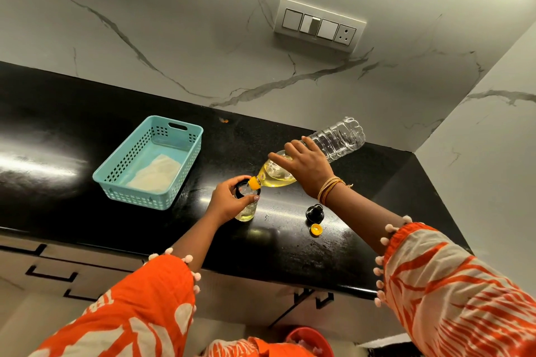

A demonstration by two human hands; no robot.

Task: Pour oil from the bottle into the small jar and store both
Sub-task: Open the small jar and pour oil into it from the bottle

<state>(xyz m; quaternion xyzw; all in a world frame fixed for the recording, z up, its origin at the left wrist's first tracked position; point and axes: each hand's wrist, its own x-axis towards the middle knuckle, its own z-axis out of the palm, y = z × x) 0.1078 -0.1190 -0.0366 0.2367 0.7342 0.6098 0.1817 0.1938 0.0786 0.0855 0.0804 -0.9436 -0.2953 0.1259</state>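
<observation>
Glass jar [246,209] half behind fingers [232,197]

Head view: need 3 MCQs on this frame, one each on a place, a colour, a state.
1. Where does the small yellow bottle cap lie?
A. in the basket
B. on the black counter, by the black jar lid
C. on the bottle

2. What colour is the perforated plastic basket?
A. red
B. white
C. turquoise

3. How is the clear plastic oil bottle held?
A. upright
B. tilted, neck at the small glass jar
C. lying on the counter

B: cap sits beside the lid.
C: walls are turquoise.
B: right hand tips it; left hand holds the jar.
</observation>
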